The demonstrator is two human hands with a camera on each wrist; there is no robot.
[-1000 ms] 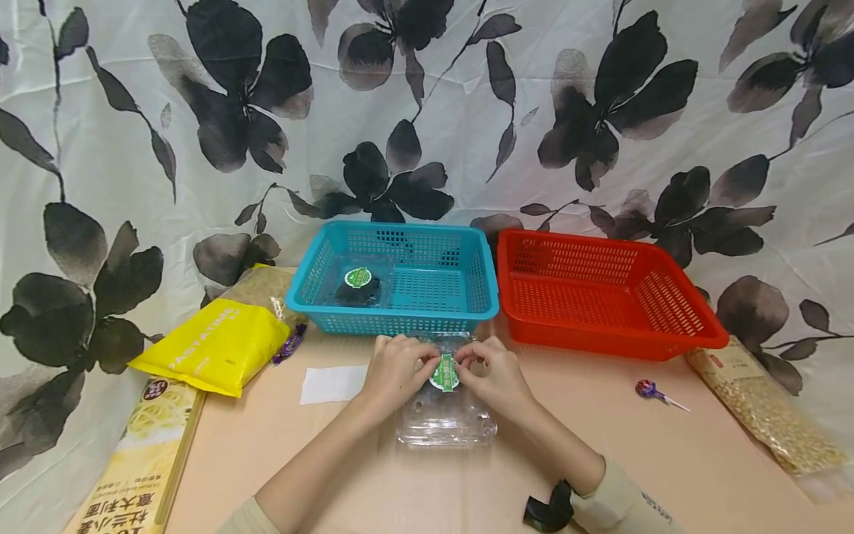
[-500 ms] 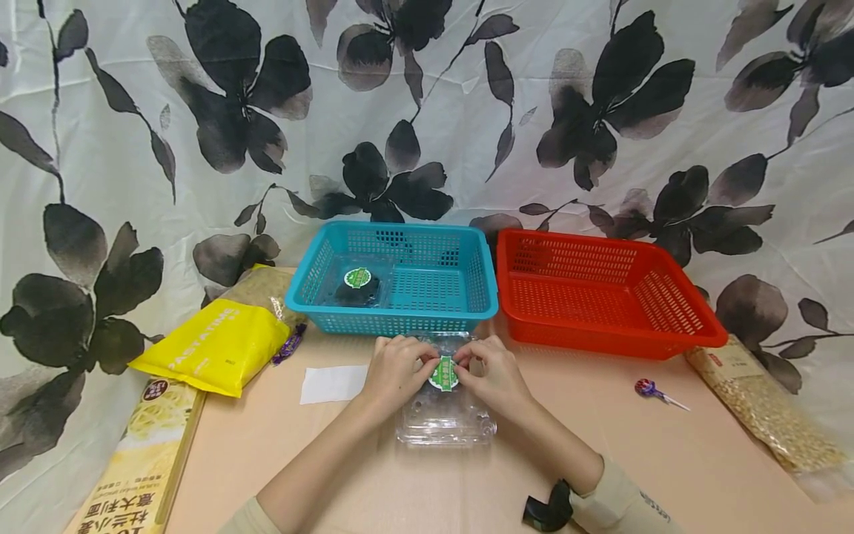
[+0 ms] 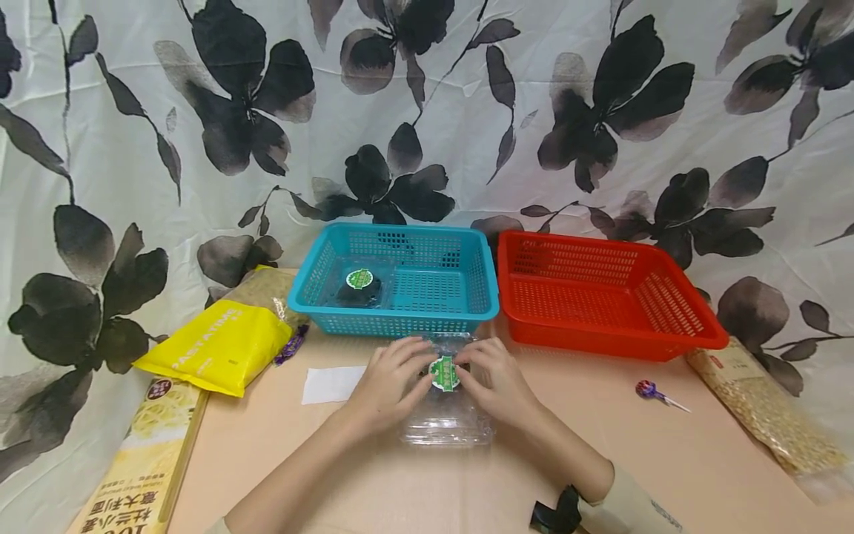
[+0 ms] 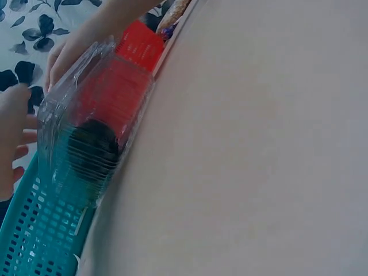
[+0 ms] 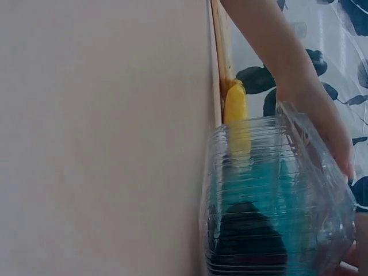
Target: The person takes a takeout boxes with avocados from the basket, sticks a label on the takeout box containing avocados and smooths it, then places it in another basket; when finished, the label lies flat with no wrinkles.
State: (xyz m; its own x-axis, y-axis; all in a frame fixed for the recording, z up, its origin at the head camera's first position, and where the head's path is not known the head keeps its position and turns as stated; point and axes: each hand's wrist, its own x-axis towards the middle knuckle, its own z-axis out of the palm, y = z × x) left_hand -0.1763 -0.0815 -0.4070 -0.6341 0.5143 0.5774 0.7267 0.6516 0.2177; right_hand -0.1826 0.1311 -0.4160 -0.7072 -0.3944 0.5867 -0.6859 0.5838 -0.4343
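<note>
A clear plastic clamshell box (image 3: 448,424) lies lid-up on the table in front of the blue basket. Its lid bears a round green and white sticker (image 3: 443,374). Something dark (image 4: 94,150) shows through the box wall in the left wrist view; its kind cannot be made out. My left hand (image 3: 392,383) is at the sticker's left side, fingers spread over the lid and thumb near the sticker's edge. From the other side my right hand (image 3: 499,382) reaches over the lid in the same way, fingertips at the sticker. Neither hand grips the box.
The blue basket (image 3: 394,323) holds a similar stickered box (image 3: 360,288). Beside it stands a red basket (image 3: 600,343). White paper (image 3: 332,385), a yellow bag (image 3: 223,348) and a noodle pack (image 3: 143,452) lie left; a lollipop (image 3: 646,389) and a grain bag (image 3: 767,408) lie right.
The fingers of both hands, earlier pinched at the sticker's edges, have loosened and spread over the lid. The sticker lies on the box in about the same spot.
</note>
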